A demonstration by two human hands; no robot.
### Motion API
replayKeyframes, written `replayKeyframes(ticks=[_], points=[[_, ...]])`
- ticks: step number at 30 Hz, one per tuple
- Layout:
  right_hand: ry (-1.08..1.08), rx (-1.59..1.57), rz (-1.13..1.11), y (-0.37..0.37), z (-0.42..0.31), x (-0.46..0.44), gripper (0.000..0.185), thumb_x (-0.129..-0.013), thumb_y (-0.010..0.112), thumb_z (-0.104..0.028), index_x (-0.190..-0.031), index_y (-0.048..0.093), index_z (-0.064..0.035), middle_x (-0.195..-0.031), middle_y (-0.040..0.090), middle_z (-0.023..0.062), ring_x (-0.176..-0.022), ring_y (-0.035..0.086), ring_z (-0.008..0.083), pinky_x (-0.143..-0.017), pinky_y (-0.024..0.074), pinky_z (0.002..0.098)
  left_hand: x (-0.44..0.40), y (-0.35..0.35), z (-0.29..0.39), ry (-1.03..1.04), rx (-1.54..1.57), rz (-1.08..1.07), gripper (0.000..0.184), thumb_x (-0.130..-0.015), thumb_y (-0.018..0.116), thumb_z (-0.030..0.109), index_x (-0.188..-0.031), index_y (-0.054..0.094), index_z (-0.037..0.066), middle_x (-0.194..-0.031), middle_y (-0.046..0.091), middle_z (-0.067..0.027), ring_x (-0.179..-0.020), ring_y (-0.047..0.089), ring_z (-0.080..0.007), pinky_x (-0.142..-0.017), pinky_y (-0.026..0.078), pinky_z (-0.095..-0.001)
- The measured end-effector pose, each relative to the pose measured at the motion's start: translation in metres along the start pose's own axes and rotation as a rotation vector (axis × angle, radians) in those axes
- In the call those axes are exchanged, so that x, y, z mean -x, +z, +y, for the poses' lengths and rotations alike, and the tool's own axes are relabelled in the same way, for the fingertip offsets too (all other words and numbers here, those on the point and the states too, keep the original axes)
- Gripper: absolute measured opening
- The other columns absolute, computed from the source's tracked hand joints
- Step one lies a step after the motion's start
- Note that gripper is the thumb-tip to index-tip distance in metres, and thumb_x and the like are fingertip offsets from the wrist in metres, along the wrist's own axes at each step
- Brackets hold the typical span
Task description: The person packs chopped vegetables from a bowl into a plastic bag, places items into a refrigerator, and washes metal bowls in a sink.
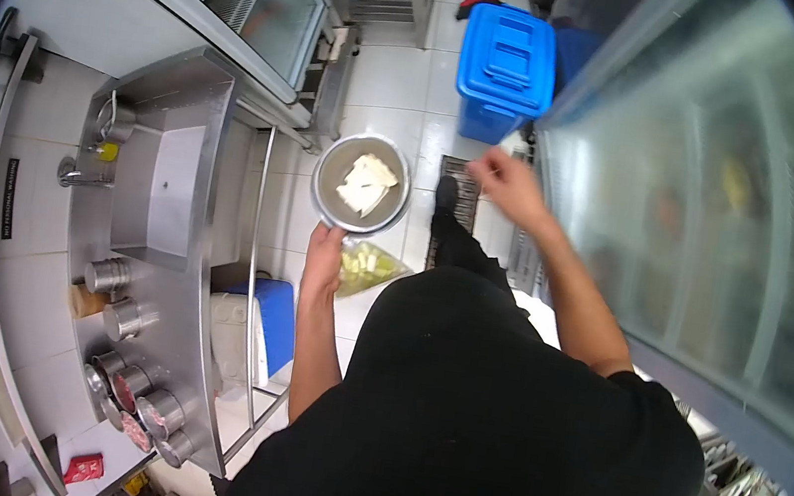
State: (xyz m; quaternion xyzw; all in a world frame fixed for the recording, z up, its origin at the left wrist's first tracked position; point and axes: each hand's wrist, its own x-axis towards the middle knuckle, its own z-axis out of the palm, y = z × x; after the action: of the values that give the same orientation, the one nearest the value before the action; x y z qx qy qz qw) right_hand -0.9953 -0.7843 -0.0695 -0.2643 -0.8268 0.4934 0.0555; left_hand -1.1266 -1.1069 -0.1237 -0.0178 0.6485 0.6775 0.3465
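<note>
My left hand (pixel 324 256) is closed on the near rim of a round steel bowl (pixel 319 200). White pieces (pixel 366 185) that I cannot identify lie inside it. Right beside the same hand, below the bowl, hangs a clear plastic bag (pixel 369 269) of pale green and yellow chunks; whether the fingers also grip it is hidden. Out to the right, my right hand (pixel 511 185) is raised near the glass door, its fingers curled together and slightly blurred, with nothing visible in them.
A steel sink (pixel 171 133) and counter with several metal canisters (pixel 124 319) run along the left. Ahead stands a lidded blue bin (pixel 508 62). To the right is a large glass fridge door (pixel 695 197). A floor drain grate (pixel 465 197) lies by my foot.
</note>
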Motion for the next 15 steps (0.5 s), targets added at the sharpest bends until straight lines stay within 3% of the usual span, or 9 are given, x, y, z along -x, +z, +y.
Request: replayKeyframes(ticks=[3,6,13,15], points=[[0.037,0.186,0.111,-0.072,-0.003,-0.056,0.028,-0.093,0.067,-0.029,-0.093,0.061,-0.0018,-0.083,0.067,0.0141,-0.074,0.067,0.0258,-0.067,0.0513,0.0393,-0.077,0.021,0.031,0.017,-0.055,-0.037,0.036,-0.098,0.058,0.018,-0.129,0.059,-0.001,-0.117,0.067,-0.0069,-0.108,0.061,-0.0162,-0.092,0.048,-0.0302],[-0.142,0.478,0.375,-0.13,0.02,-0.099,0.026,-0.09,0.07,-0.025,-0.1,0.065,-0.0013,-0.101,0.067,0.0174,-0.101,0.063,0.0372,-0.087,0.0487,0.0431,-0.133,0.059,0.077,-0.051,-0.014,-0.059,0.038,-0.099,0.057,0.016,-0.131,0.058,-0.004,-0.124,0.066,-0.0088,-0.114,0.059,-0.0159,-0.101,0.042,-0.03],[-0.221,0.742,0.431,-0.24,-0.091,-0.176,0.034,-0.092,0.067,-0.024,-0.117,0.063,-0.0014,-0.122,0.065,0.0162,-0.115,0.06,0.0346,-0.097,0.0471,0.0424,-0.248,0.132,0.136,0.002,-0.062,-0.171,0.036,-0.098,0.058,0.016,-0.128,0.06,-0.002,-0.12,0.067,-0.006,-0.109,0.059,-0.0136,-0.096,0.045,-0.0283],[-0.082,1.002,0.407,-0.257,-0.094,-0.2,0.037,-0.093,0.066,-0.028,-0.12,0.063,-0.0027,-0.122,0.066,0.0158,-0.115,0.061,0.0345,-0.097,0.0483,0.0428,-0.279,0.141,0.146,0.007,-0.049,-0.206,0.035,-0.098,0.058,0.017,-0.128,0.06,-0.002,-0.12,0.067,-0.0061,-0.108,0.06,-0.0135,-0.095,0.045,-0.0283]])
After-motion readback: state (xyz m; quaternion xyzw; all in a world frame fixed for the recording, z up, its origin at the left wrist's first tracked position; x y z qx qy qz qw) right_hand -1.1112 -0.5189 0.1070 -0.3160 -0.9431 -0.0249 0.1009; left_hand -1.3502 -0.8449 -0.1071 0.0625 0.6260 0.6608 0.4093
